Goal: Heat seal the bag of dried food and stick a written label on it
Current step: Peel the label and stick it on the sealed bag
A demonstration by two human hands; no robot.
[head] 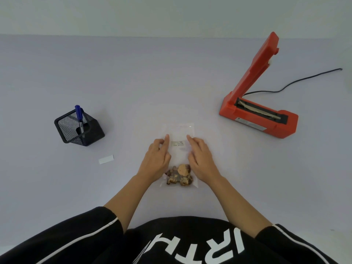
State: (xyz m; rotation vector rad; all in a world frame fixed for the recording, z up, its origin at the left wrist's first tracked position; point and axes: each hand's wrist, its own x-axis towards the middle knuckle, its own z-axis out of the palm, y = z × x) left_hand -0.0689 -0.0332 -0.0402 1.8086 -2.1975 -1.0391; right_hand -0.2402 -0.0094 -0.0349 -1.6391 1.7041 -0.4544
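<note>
Clear plastic bag (180, 156) is lying flat on the worktop (133, 82) in the head view, dried food (180, 175) bunched at its near end. I'm watching left hand (158, 159) and right hand (202, 159) pressing it with relaxed fingers (167, 138), gripping nothing, probably smoothing the label (178, 144), which is sitting just between both index tips. Red sealer (257, 119) is standing open, well right.

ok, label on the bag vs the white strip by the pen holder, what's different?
The label carries writing; the strip looks blank. The label lies on the bag, square to the camera; the strip lies on the bare table, tilted. Both are small, pale, flat rectangles.
</note>
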